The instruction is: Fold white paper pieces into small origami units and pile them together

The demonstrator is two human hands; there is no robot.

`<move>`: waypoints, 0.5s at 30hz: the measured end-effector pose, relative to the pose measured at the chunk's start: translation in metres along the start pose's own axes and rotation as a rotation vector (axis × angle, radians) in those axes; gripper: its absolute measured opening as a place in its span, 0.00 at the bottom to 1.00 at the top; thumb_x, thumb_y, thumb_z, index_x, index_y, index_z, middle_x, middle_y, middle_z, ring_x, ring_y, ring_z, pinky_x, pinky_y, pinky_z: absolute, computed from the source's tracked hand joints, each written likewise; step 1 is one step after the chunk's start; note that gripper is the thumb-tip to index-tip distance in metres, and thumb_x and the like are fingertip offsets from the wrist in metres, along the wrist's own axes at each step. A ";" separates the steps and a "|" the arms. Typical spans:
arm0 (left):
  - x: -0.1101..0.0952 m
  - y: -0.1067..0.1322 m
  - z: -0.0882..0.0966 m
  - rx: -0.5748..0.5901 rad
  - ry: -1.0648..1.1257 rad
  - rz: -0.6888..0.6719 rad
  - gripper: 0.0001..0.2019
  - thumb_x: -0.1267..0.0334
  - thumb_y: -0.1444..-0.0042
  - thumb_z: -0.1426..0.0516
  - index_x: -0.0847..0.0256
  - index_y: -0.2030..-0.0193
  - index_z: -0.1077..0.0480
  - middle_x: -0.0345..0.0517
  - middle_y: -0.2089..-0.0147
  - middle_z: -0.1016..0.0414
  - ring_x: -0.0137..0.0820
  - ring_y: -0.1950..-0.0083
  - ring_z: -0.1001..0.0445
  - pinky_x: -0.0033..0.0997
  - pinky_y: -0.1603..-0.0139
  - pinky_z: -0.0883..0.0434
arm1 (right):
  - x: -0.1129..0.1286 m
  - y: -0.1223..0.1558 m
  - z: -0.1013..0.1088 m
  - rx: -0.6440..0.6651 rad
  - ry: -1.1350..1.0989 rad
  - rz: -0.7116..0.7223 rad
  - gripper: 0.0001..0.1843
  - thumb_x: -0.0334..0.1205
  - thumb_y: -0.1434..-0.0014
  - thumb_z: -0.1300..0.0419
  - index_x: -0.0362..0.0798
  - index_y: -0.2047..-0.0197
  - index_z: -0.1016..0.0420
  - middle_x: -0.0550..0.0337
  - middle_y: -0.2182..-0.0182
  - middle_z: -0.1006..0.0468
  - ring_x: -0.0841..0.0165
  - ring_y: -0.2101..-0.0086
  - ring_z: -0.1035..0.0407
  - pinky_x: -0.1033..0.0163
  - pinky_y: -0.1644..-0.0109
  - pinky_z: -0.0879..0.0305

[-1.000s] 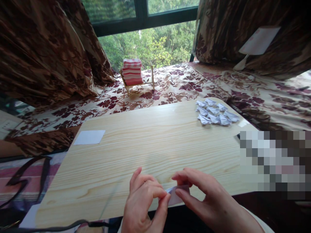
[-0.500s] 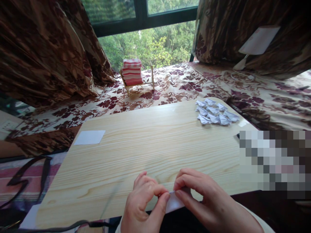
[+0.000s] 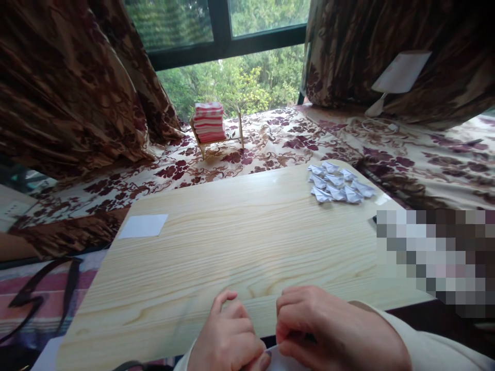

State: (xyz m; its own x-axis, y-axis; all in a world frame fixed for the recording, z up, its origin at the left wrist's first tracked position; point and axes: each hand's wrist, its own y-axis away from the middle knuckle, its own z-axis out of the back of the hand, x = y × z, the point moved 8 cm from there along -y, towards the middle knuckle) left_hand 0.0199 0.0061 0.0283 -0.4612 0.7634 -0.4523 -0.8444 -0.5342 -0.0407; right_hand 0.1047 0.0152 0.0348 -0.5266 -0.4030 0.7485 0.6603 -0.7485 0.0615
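Note:
Between my hands, at the bottom edge of the view, is a small piece of white paper [image 3: 275,359], mostly hidden by my fingers. My left hand [image 3: 230,335] has its fingers curled and pinches the paper's left side with thumb and forefinger. From the right, my right hand [image 3: 317,324] grips the paper's other side, its fingers bent together. Both hands are over the near edge of the wooden table [image 3: 216,242]. At the table's far right corner lie several folded white paper pieces [image 3: 338,183] in a close group.
A flat white paper sheet [image 3: 143,225] lies on the table's left side. Behind the table, a small rack holds a stack of red-striped cloths [image 3: 209,122] on the floral cover. A white lamp [image 3: 402,72] stands back right. A blurred-out patch [image 3: 429,257] covers the right table edge.
Both hands have moved lower in the view with the paper, so less of it shows. The camera has tilted slightly, shifting the background down.

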 end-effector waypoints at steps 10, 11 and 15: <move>0.028 0.020 0.048 -0.489 -0.033 0.181 0.09 0.76 0.45 0.47 0.61 0.72 0.34 0.41 0.75 0.32 0.31 0.68 0.33 0.35 0.60 0.36 | -0.048 0.012 0.033 -0.456 -0.342 -0.188 0.07 0.41 0.42 0.43 0.49 0.69 0.27 0.62 0.76 0.28 0.69 0.73 0.33 0.67 0.67 0.36; 0.024 0.018 0.047 -0.584 -0.036 0.153 0.09 0.77 0.45 0.47 0.61 0.72 0.34 0.40 0.76 0.32 0.31 0.69 0.34 0.36 0.59 0.36 | -0.043 0.004 0.022 -0.434 -0.445 -0.194 0.06 0.41 0.44 0.41 0.48 0.70 0.27 0.63 0.77 0.29 0.70 0.74 0.35 0.68 0.68 0.36; 0.015 0.014 0.032 -0.835 -0.043 0.112 0.09 0.79 0.47 0.48 0.61 0.70 0.33 0.39 0.76 0.32 0.31 0.70 0.34 0.40 0.55 0.39 | -0.037 -0.017 -0.011 -0.460 -0.777 -0.221 0.10 0.42 0.46 0.40 0.45 0.75 0.29 0.64 0.78 0.33 0.71 0.74 0.39 0.68 0.69 0.39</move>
State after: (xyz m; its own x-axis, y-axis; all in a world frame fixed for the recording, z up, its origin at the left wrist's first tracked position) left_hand -0.0080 0.0217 0.0492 -0.5542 0.6940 -0.4596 -0.3216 -0.6878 -0.6507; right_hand 0.1071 0.0369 -0.0014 0.0008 0.1149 0.9934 0.2229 -0.9684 0.1118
